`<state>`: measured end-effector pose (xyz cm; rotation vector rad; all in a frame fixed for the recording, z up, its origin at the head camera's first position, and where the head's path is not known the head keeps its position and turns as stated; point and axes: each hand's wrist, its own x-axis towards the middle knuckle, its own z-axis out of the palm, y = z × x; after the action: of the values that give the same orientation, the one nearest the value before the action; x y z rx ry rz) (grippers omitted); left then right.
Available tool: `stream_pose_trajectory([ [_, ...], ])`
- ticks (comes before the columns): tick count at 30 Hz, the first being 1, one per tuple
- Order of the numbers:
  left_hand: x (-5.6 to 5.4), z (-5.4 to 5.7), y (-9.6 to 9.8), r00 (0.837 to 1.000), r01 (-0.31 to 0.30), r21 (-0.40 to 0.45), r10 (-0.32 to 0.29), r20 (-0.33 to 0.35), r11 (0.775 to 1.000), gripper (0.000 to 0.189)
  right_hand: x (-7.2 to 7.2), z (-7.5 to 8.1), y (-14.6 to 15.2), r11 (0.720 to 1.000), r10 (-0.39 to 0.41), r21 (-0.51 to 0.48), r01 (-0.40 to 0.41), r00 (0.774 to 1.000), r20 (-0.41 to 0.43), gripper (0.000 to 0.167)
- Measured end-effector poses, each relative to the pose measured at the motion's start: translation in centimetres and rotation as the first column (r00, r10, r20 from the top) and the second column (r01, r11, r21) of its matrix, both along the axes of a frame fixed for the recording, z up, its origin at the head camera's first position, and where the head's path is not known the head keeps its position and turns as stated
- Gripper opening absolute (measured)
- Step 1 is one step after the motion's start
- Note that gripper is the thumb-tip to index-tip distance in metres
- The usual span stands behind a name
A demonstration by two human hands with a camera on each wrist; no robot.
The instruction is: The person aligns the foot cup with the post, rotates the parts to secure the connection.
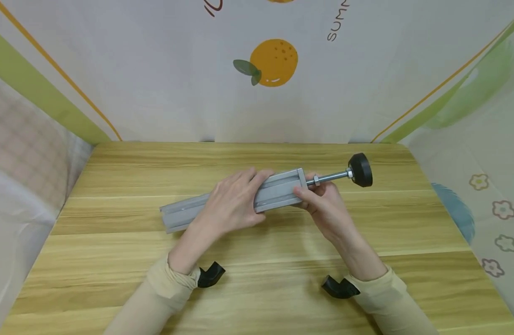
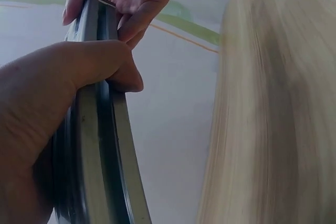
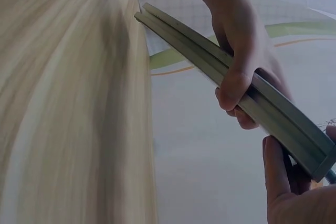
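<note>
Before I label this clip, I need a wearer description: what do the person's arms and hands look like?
The left hand and right hand are ungloved. The left sleeve and right sleeve are plain pale beige, wrinkled at the cuffs. A black, bent piece protrudes by each cuff.

Left hand [image 1: 233,197], back upward, grips the grey metal bar [image 1: 278,190] across its middle portion, fingers reaching over its far side and thumb wrapped round its near side. Right hand [image 1: 326,200] holds the bar's right end, thumb laid on its upper face, fingers curled beneath. Both wrists are bare; the sleeved forearms converge toward the bar from its near side.
</note>
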<state>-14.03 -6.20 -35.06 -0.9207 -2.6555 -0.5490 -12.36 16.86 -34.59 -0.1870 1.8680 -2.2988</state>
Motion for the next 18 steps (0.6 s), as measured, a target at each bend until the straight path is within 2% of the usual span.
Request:
stream_pose_trajectory([
  [5,-0.2,-0.1,-0.1,0.998,0.023,-0.032,-0.021,0.063,0.999,0.087,0.3,-0.4,-0.4,0.999,-0.021,-0.042,0.023,0.999,0.048,0.018],
  [11,-0.5,-0.4,-0.1,0.992,0.050,-0.066,-0.041,0.121,0.997,0.088,0.8,-0.9,-0.6,0.996,-0.057,-0.056,0.063,0.992,0.110,0.015],
  [18,-0.8,-1.0,0.0,0.990,0.068,-0.075,-0.058,0.126,0.995,0.085,1.1,-1.3,-0.7,0.995,-0.080,-0.050,0.088,0.985,0.151,0.012],
])
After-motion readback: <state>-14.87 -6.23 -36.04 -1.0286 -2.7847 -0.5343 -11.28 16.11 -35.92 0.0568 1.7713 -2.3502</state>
